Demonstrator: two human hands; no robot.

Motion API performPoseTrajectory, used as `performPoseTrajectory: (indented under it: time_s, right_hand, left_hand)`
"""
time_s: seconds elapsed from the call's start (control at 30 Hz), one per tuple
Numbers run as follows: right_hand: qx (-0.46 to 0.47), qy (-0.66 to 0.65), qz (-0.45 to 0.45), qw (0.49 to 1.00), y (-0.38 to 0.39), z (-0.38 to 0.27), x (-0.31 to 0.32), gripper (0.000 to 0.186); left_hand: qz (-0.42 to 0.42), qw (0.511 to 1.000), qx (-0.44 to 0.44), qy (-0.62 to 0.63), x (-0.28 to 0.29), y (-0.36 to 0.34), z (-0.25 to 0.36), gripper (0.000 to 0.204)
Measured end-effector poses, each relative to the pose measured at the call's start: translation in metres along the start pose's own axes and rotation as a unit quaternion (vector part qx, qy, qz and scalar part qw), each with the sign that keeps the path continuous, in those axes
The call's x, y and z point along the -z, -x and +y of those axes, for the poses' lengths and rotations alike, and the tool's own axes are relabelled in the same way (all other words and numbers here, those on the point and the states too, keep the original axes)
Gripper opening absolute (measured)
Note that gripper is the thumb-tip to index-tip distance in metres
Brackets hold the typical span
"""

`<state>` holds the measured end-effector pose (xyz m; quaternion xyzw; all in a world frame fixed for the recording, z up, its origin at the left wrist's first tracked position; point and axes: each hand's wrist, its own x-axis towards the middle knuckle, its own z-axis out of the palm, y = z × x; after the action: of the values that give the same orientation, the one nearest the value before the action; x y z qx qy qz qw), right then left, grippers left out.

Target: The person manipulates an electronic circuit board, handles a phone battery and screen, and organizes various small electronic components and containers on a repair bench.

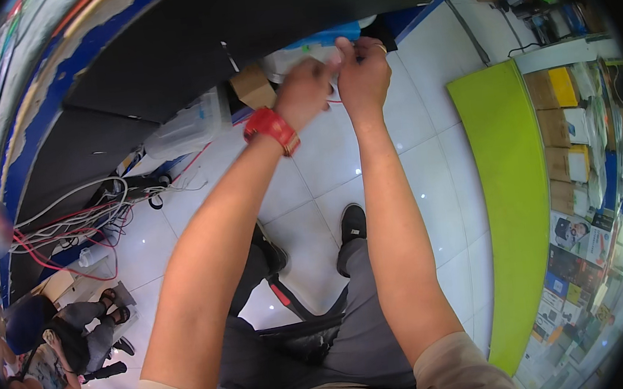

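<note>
Both my arms reach forward over the tiled floor (292, 185), toward the open underside of a dark counter (184, 42). My left hand (305, 94), with a red watch (272, 131) on its wrist, is smeared by motion, so its finger pose is unclear. Close on its right, my right hand (365, 80) has its fingers curled in and a ring on one of them. Whatever they may hold is too small to make out. Just beyond both hands lie a bright blue item (337, 35) and pale plastic packaging (284, 61), partly hidden by the fingers.
A cardboard box (253, 87) and a clear plastic bin (193, 129) sit under the counter. Tangled cables (88, 216) spill out at the left. A long green panel (511, 205) stands at right beside shelves of boxes (565, 144). Another person (51, 369) sits at lower left.
</note>
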<state>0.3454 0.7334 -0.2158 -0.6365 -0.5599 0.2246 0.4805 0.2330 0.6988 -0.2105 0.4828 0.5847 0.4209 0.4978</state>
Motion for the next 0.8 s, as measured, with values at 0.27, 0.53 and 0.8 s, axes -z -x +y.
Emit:
performPoseTrajectory:
  time_s: [0.27,0.53,0.8]
  right_hand:
    - [-0.074,-0.044,-0.103,0.991,0.042,0.026,0.02,0.06]
    - [0.143,0.247,-0.443,0.85,0.169,-0.048,0.162,0.055]
    - [0.209,0.32,-0.506,0.773,0.33,-0.106,0.232,0.102]
  left_hand:
    - [-0.107,0.949,0.039,-0.294,0.063,0.271,0.009,0.041]
    - [0.156,0.87,0.022,-0.467,0.192,0.567,0.063,0.047]
    - [0.225,0.87,0.335,-0.284,0.209,0.726,-0.043,0.076]
